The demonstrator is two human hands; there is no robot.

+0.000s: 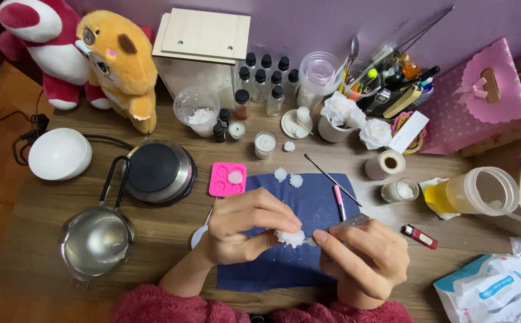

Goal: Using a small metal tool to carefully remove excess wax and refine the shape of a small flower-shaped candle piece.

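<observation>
My left hand [242, 224] pinches a small white wax flower [290, 237] between thumb and fingers over a dark blue mat [308, 197]. My right hand [365, 254] holds a flat metal blade [351, 222], its tip touching the flower's right side. Two more white wax flowers [288, 177] lie at the mat's far edge. A pink silicone mould [227, 178] with one white piece in it sits just left of the mat. On the mat's right part lie a pink-handled tool [339, 200] and a thin metal pick [331, 178].
A metal pouring pot [97, 239] and a round hot plate [158, 170] stand at the left, with a white dome [60, 154] beyond. Small candle jars, dark-capped bottles, a tool cup and plush toys line the back. A lighter [419, 235], plastic jug [482, 191] and white packet [494, 290] sit right.
</observation>
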